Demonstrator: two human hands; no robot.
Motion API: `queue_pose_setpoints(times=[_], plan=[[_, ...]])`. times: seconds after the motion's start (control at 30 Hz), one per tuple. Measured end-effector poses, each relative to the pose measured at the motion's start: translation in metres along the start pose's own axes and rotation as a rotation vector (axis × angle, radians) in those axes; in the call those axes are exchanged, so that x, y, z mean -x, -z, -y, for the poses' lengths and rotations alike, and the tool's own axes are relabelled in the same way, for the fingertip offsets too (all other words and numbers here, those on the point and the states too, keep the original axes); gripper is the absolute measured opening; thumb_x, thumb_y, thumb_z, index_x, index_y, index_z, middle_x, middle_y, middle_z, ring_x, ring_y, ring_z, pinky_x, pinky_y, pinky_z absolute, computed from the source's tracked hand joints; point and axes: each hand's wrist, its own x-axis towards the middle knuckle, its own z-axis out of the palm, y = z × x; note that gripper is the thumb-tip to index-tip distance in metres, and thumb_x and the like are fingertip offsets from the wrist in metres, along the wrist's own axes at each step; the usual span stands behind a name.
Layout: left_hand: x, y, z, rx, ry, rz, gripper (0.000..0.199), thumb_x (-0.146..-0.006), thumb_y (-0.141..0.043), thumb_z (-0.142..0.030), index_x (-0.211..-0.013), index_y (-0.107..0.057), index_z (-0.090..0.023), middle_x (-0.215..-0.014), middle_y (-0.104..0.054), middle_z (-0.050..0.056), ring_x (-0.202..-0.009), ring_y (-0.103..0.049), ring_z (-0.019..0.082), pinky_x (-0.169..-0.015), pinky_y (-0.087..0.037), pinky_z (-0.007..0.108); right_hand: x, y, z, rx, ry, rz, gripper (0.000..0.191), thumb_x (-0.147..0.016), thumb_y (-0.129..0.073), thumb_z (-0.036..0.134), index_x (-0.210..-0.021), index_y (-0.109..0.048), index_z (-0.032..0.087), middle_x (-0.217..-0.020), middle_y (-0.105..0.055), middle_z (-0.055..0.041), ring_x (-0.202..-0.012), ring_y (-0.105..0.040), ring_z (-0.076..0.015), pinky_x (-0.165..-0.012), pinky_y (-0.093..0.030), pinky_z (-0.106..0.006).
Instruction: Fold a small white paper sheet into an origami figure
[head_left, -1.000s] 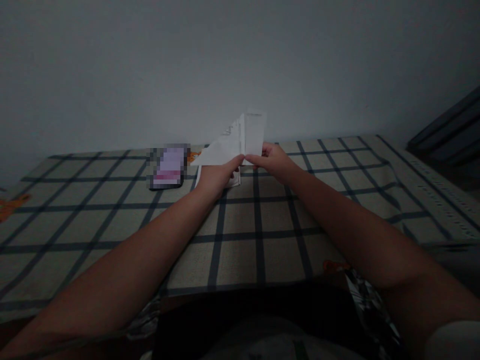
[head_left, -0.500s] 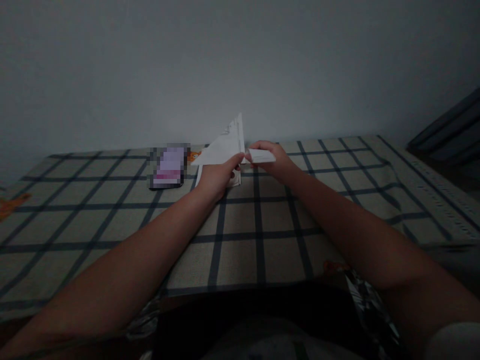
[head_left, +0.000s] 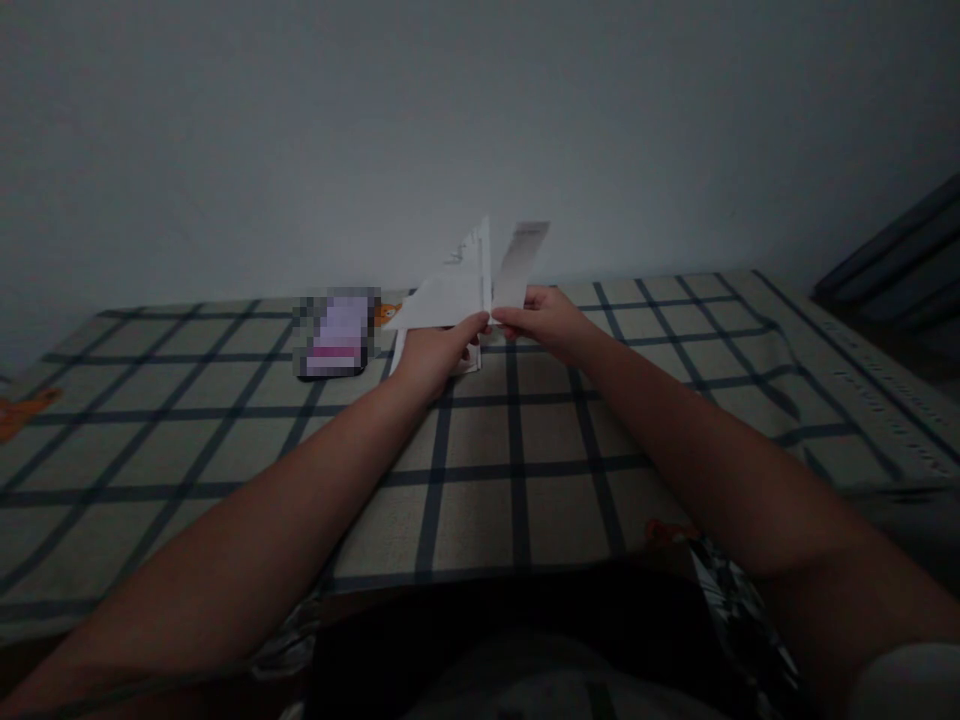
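Note:
My left hand (head_left: 442, 355) pinches the lower right corner of a white, triangular folded sheet of paper (head_left: 450, 285), which stands up above the table. Close beside it, my right hand (head_left: 544, 318) is closed on a narrow paper strip (head_left: 521, 260) that rises at a slant from the fingers. The thumbs nearly meet where paper and strip come together; I cannot tell whether the two are still joined there. Beneath the left hand lies more paper (head_left: 471, 362), mostly hidden by the hand and the folded sheet.
A phone (head_left: 337, 335) with a blurred screen lies left of the papers. The table wears a checked cloth (head_left: 480, 480) with orange animal prints. A plain wall (head_left: 480, 120) stands right behind it, and a dark slanted object (head_left: 900, 245) is at the far right.
The strip has swung from lying almost flat over my right hand to standing upright at a slant. My right thumb now shows in front, nearer my left thumb.

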Motion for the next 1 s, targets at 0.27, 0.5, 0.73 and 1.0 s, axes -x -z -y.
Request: queue_pose_setpoints(times=[0.27, 0.5, 0.73, 1.0], plan=[[-0.0004, 0.0003, -0.0018, 0.023, -0.046, 0.009, 0.023, -0.075, -0.076, -0.041, -0.073, -0.07, -0.019, -0.069, -0.067, 0.003, -0.058, -0.056, 0.014, -0.051, -0.043, 0.025, 0.0016, 0.0015, -0.0007, 0.08, 0.033, 0.028, 0.025, -0.079, -0.079, 0.036, -0.087, -0.067, 0.016, -0.079, -0.07, -0.0035, -0.069, -0.059, -0.0121, -0.064, -0.047, -0.025], [-0.0036, -0.003, 0.0018, 0.119, -0.02, 0.003, 0.027, -0.071, -0.079, -0.042, -0.076, -0.067, -0.018, -0.071, -0.067, 0.002, -0.058, -0.055, 0.012, -0.05, -0.04, 0.023, 0.0032, 0.0014, 0.0018, 0.26, 0.189, -0.039, 0.028, -0.079, -0.077, 0.041, -0.087, -0.066, 0.016, -0.077, -0.067, -0.0023, -0.071, -0.058, -0.0144, -0.065, -0.045, -0.028], [-0.0048, -0.0056, 0.0002, 0.158, -0.001, -0.024, 0.029, -0.071, -0.08, -0.042, -0.075, -0.065, -0.018, -0.072, -0.067, 0.002, -0.06, -0.057, 0.013, -0.052, -0.042, 0.024, 0.0061, -0.0005, 0.008, 0.292, 0.288, -0.031, 0.024, -0.074, -0.078, 0.035, -0.086, -0.068, 0.017, -0.085, -0.069, -0.0028, -0.079, -0.06, -0.0154, -0.07, -0.046, -0.028], [0.0006, -0.0018, -0.0062, 0.089, -0.014, 0.037, 0.031, -0.073, -0.079, -0.046, -0.083, -0.07, -0.018, -0.081, -0.073, 0.004, -0.063, -0.058, 0.013, -0.052, -0.042, 0.023, 0.0003, 0.0058, 0.0021, 0.265, 0.137, -0.06, 0.028, -0.081, -0.076, 0.041, -0.077, -0.064, 0.016, -0.07, -0.064, -0.0013, -0.069, -0.056, -0.0133, -0.066, -0.044, -0.028]])
